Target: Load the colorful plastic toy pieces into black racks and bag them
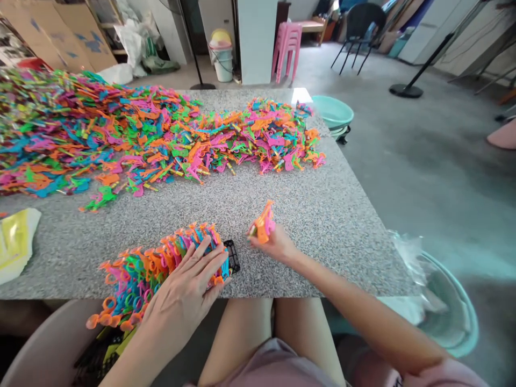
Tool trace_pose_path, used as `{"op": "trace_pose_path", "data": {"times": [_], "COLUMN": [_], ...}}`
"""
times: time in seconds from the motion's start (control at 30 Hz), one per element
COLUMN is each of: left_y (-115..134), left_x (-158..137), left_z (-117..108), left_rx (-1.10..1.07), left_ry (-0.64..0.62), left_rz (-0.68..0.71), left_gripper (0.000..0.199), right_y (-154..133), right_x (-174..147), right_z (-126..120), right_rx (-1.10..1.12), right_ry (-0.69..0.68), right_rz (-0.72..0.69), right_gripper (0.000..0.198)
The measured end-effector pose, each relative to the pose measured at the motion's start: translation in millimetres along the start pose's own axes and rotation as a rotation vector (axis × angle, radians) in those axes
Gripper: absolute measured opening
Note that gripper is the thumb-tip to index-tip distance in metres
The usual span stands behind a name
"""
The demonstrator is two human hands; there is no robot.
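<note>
My left hand (189, 285) lies with its fingers stretched over the right end of a packed row of small plastic toy guns (137, 271). The row is orange, pink, green and blue, with round orange tips sticking out along its sides. A bit of black plastic grid (231, 257) shows beside my fingertips; what else is under the row is hidden. To the right, just above the tabletop, my right hand (276, 244) is closed around orange and pink toy guns (265, 223). How many it holds is not clear.
A long heap of loose toy guns (157, 140) covers the back of the speckled stone table (322, 215). A yellow and white packet (18, 244) lies at left. Below the front edge are a grey tub (44, 344) with black pieces and a teal basin (455, 312) with clear plastic bags.
</note>
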State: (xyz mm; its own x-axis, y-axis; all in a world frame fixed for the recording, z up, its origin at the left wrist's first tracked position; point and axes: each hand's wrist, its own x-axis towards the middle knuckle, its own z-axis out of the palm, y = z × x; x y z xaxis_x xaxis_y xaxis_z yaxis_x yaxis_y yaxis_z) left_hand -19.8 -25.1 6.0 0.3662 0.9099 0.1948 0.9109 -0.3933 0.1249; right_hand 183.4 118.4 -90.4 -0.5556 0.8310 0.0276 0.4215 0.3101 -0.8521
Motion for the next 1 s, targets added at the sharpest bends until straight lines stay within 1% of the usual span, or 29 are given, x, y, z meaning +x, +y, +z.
{"op": "trace_pose_path", "data": {"times": [0.07,0.1,0.17,0.27,0.33,0.43,0.5,0.6,0.73,0.8,0.87,0.9,0.93,0.97,1.0], "left_y": [1,1,0,0,-1,-1,0,1,-1,-5,-12,-15,-19,-23,-27], "left_x": [1,1,1,0,0,0,0,1,5,6,4,2,0,-2,-4], "left_z": [-2,-2,-2,1,2,3,1,0,1,6,13,18,22,27,31], "left_rx": [0.017,0.031,0.063,0.108,0.124,0.136,0.141,0.152,0.185,0.203,0.226,0.235,0.241,0.246,0.252], "left_ry": [-0.008,-0.01,-0.007,0.003,0.017,0.031,0.036,0.047,0.085,0.112,0.15,0.161,0.164,0.158,0.146], "left_rz": [0.003,0.007,0.023,0.05,0.066,0.079,0.075,0.084,0.147,0.181,0.198,0.202,0.205,0.21,0.216], "left_gripper": [0.039,0.039,0.039,0.038,0.038,0.038,0.039,0.04,0.039,0.041,0.045,0.047,0.049,0.051,0.053], "right_y": [-13,-19,-25,-29,-28,-25,-23,-23,-36,-41,-37,-30,-20,-8,6], "right_x": [1,5,15,25,25,23,23,28,33,32,32,34,38,44,51], "right_z": [26,35,45,49,49,51,53,54,56,57,51,42,27,8,-17], "right_rx": [0.143,0.151,0.083,-0.029,-0.033,-0.009,-0.026,-0.11,-0.258,-0.327,-0.346,-0.346,-0.349,-0.36,-0.397], "right_ry": [-0.027,-0.02,-0.011,-0.05,-0.058,-0.058,-0.083,-0.137,-0.211,-0.237,-0.257,-0.243,-0.193,-0.116,0.028], "right_rz": [-0.029,-0.029,-0.039,-0.147,-0.221,-0.275,-0.294,-0.293,-0.283,-0.284,-0.332,-0.358,-0.365,-0.35,-0.27], "right_gripper": [0.006,0.004,0.005,0.013,0.014,0.013,0.012,0.012,0.005,0.008,0.015,0.021,0.028,0.035,0.04]}}
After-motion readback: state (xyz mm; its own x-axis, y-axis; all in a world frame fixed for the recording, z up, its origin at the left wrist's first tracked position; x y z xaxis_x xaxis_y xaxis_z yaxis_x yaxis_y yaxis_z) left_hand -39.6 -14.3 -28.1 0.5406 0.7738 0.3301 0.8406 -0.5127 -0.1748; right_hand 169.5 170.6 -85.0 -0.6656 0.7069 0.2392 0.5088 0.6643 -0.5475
